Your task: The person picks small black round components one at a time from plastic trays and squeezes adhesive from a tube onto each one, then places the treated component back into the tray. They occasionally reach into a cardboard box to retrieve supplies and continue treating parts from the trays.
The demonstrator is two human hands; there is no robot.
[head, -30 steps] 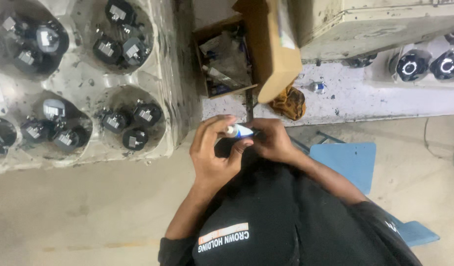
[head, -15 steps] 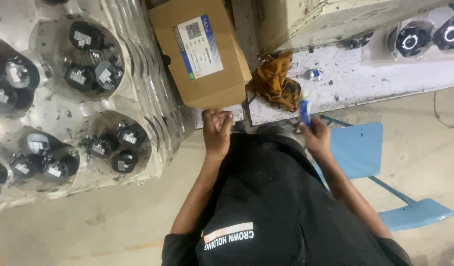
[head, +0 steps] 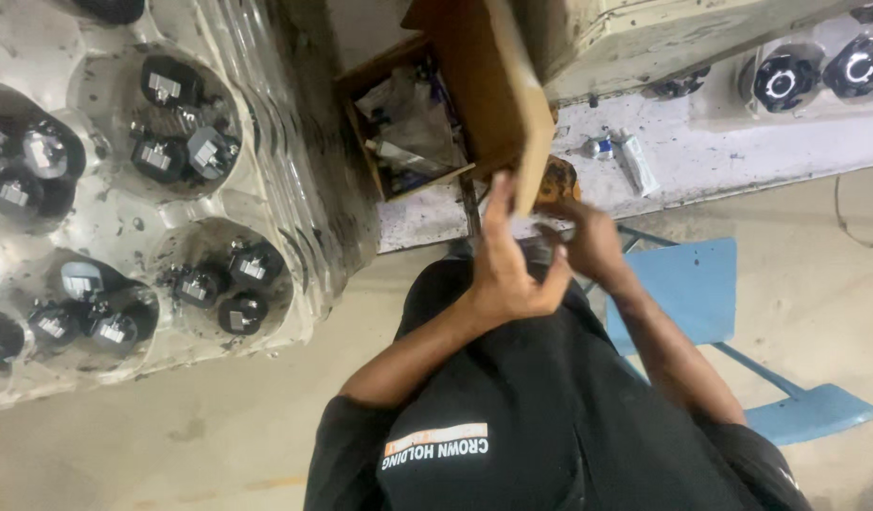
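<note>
At frame centre, we press our left hand (head: 502, 270), fingers straight, against the raised flap of the open cardboard box (head: 427, 123); our right hand (head: 588, 241) curls beside it, its grip unclear.

A workshop: moulded trays (head: 294, 218) of black parts (head: 162, 156), a stained workbench (head: 730, 156), bare concrete floor (head: 171, 426)

An open brown cardboard box (head: 413, 123) holds clear wrapped packets, its lid flap (head: 507, 95) raised just right of it; right of the box a small white tube (head: 635, 163) lies; left, black round parts carry small silver labels (head: 162, 87).
</note>
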